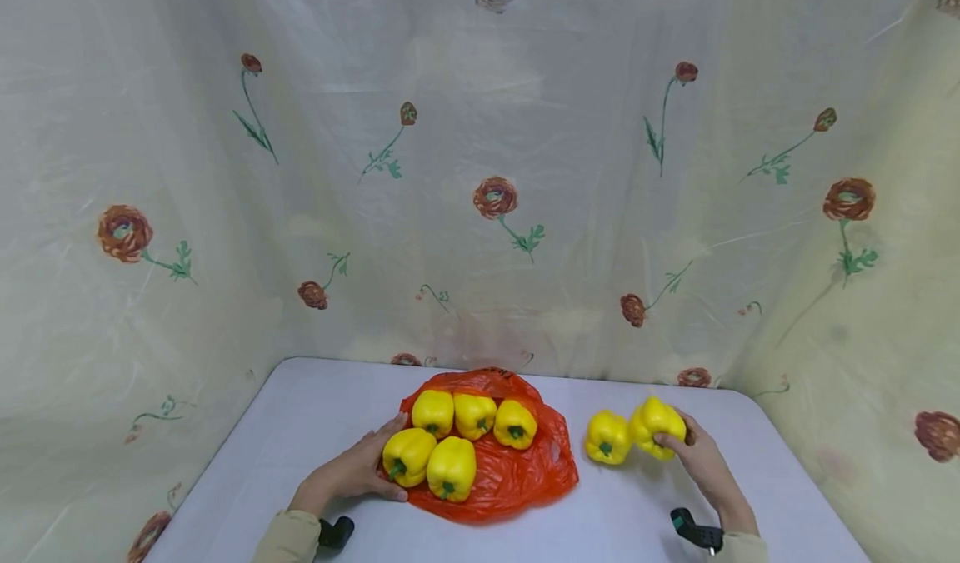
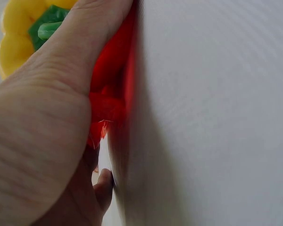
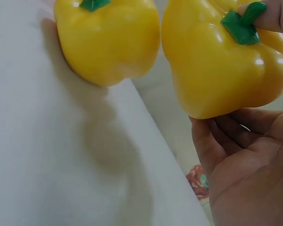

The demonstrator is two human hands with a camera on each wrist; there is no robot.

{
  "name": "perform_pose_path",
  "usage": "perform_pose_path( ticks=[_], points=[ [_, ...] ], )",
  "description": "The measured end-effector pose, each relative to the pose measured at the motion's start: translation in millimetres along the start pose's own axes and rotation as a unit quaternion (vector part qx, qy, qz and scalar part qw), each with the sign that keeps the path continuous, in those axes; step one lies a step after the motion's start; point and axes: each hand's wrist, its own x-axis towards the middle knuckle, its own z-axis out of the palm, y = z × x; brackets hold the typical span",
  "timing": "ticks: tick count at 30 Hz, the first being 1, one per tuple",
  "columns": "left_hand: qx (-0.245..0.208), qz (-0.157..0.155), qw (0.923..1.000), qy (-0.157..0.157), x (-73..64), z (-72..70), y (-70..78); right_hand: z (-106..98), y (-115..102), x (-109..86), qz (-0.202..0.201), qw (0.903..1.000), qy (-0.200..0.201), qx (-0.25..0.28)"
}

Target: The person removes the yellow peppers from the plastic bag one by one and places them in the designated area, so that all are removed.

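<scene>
My right hand (image 1: 703,455) grips a yellow bell pepper (image 1: 657,426), thumb by its green stem and fingers under its side. In the right wrist view that pepper (image 3: 226,66) is raised off the table, its shadow falling below. Close beside it, another yellow bell pepper (image 1: 607,437) sits on the table. My left hand (image 1: 356,470) holds the left edge of a red plastic bag (image 1: 517,480), its thumb in front and its fingers at the back. Several yellow bell peppers (image 1: 452,468) lie on the bag near its mouth. Red plastic (image 2: 108,108) shows beside the thumb in the left wrist view.
A white table (image 1: 337,388) carries everything, its back edge near a hanging flowered curtain (image 1: 450,130). Curtain also encloses the left and right sides. A dark wrist device (image 1: 696,530) is strapped on the right wrist, another (image 1: 336,533) on the left.
</scene>
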Motion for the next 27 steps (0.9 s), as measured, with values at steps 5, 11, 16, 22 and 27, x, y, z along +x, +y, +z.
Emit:
perform_pose_path(
  ticks=[5, 11, 16, 22, 27],
  points=[
    [0.001, 0.004, 1.0, -0.002, 0.2, -0.2, 0.7, 0, 10, 4.3, 0.015, 0.9999, -0.004, -0.006],
    [0.003, 0.003, 1.0, 0.0, 1.0, 0.7, -0.5, -1, 15, 5.7, 0.016, 0.9998, -0.005, -0.01],
    [-0.003, -0.006, 1.0, 0.0, 1.5, 1.4, -0.5, -2, 16, 6.7, 0.028, 0.9995, -0.007, -0.015],
    [-0.005, -0.012, 0.9999, 0.0, 1.2, 1.0, 1.0, -2, 22, 11.0, 0.042, 0.9989, -0.011, -0.019],
    [-0.005, -0.007, 1.0, -0.002, 0.0, 0.2, 2.0, 0, 29, 12.2, 0.051, 0.9977, -0.014, -0.043]
  ],
)
